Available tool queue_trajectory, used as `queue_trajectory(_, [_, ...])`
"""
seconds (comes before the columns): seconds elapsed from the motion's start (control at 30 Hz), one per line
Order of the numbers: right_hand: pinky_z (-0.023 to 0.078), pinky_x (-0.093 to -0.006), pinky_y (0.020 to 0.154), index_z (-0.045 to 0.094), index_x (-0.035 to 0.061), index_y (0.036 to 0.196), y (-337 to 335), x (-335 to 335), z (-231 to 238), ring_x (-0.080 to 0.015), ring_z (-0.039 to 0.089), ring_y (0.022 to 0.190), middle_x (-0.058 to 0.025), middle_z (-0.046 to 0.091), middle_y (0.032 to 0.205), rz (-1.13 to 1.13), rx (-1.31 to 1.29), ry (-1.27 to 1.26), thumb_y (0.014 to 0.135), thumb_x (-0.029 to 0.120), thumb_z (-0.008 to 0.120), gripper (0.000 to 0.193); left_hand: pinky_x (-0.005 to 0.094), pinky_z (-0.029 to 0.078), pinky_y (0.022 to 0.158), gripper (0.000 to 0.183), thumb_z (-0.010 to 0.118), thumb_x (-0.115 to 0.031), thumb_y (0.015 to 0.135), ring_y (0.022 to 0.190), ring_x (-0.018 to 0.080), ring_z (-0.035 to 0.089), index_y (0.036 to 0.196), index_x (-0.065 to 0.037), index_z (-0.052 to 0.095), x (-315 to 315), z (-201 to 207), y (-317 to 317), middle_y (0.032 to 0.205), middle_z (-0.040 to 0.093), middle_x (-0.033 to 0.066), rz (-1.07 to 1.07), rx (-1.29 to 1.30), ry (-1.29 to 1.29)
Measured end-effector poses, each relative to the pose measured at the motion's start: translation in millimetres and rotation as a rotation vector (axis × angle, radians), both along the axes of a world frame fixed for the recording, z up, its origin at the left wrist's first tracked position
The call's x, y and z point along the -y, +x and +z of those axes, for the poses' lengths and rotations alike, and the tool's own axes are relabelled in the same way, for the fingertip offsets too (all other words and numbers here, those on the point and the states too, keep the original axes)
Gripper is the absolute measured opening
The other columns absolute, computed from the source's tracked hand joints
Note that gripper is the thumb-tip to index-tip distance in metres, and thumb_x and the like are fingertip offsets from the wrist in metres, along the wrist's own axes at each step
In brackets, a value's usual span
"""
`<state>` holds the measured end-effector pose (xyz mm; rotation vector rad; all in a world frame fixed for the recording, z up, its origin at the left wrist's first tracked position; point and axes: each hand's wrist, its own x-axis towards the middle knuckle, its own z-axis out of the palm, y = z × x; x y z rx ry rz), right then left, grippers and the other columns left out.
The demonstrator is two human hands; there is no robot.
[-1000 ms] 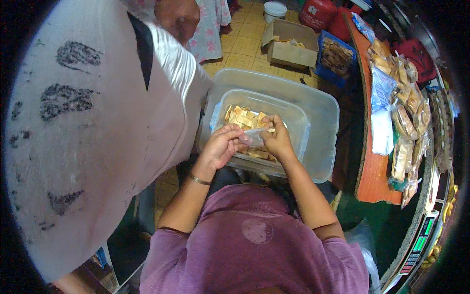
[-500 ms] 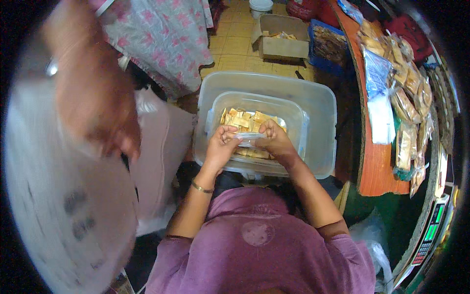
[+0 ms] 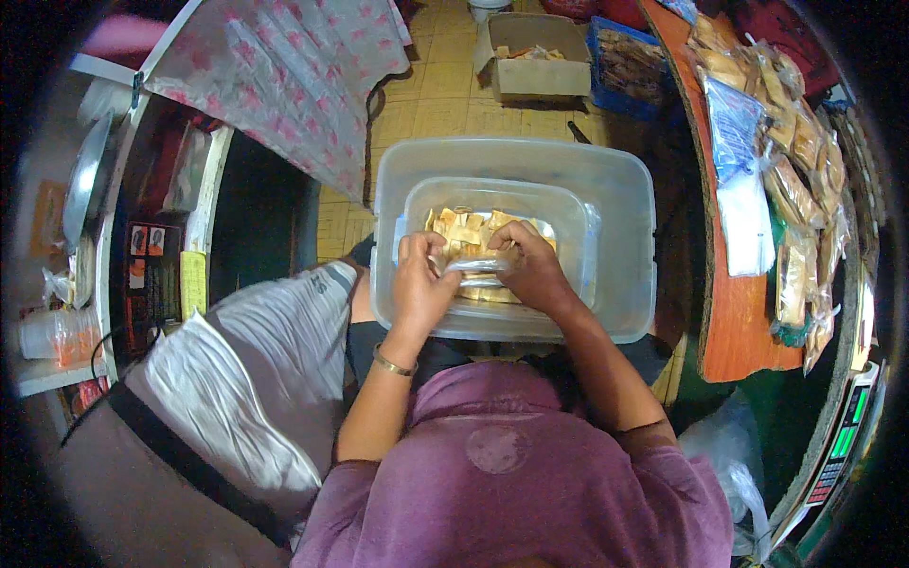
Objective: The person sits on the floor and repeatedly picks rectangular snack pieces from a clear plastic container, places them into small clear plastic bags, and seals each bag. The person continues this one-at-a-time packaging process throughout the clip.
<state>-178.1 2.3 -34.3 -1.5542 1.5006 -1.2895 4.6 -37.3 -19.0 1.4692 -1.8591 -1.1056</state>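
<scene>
The left hand [image 3: 421, 279] and the right hand [image 3: 532, 275] are positioned at the centre of the frame, a short gap apart, and both are clamped on one clear plastic bag [image 3: 478, 267]. The left hand grips the bag at its left end; the right hand grips it at its right end. Whether the bag contains anything cannot be determined. The bag is located above flat, yellow-brown food pieces [image 3: 464, 225], which lie in a heap inside a translucent inner container [image 3: 578, 204]. The inner container sits within a larger translucent tub [image 3: 516, 151]. A metal bracelet [image 3: 394, 363] encircles the left wrist; a purple shirt [image 3: 500, 492] occupies the bottom centre of the frame. At the upper centre, an open cardboard box [image 3: 542, 81] stands on the yellow floor [image 3: 437, 90], with a blue crate [image 3: 625, 102] just beside it on the right. Along the right side of the frame, an orange-brown tabletop [image 3: 734, 331] supports a row of clear-wrapped packages [image 3: 793, 194] and, to their left, white plastic sheeting [image 3: 745, 232]. A scale [image 3: 838, 445] with lit green displays is located at the lower right. A pink-and-white floral cloth [image 3: 284, 85] hangs at the upper left; grey-and-white fabric [image 3: 270, 341] extends across the lower left.
</scene>
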Motion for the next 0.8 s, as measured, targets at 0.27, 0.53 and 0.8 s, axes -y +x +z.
queue_trajectory(0.27, [0.048, -0.0295, 0.073, 0.057, 0.0094, 0.094, -2.2, 7.3, 8.3, -0.0216, 0.058, 0.085, -0.0073, 0.054, 0.101, 0.239, -0.048, 0.097, 0.065, -0.012, 0.063, 0.036, 0.0294, 0.049, 0.082, 0.025, 0.056, 0.005, 0.080, 0.094, 0.0186, 0.062, 0.092, -0.008, 0.075, -9.3, 5.4, 22.0, 0.108, 0.062, 0.0093, -0.222, -0.203, 0.019])
queue_trajectory(0.53, [0.050, -0.0357, 0.083, 0.067, 0.0090, 0.092, 15.5, 1.6, 17.9, -0.0267, 0.061, 0.098, -0.0110, 0.058, 0.112, 0.281, 0.129, -0.001, 0.070, -0.016, 0.057, 0.034, 0.0305, 0.051, 0.083, 0.026, 0.054, 0.003, 0.084, 0.099, 0.0239, 0.065, 0.103, -0.003, 0.071, -16.5, 20.5, 23.0, 0.114, 0.064, 0.0155, -0.136, -0.160, 0.002])
queue_trajectory(0.8, [0.050, -0.0384, 0.089, 0.067, 0.0091, 0.100, 4.3, -0.9, 16.2, -0.0357, 0.060, 0.106, -0.0186, 0.059, 0.118, 0.080, -0.326, -0.120, 0.078, -0.005, 0.057, 0.028, 0.0356, 0.051, 0.086, 0.031, 0.052, 0.004, 0.083, 0.100, 0.0306, 0.064, 0.113, 0.002, 0.062, -8.7, 28.9, -4.0, 0.116, 0.063, 0.0177, -0.189, -0.134, -0.194])
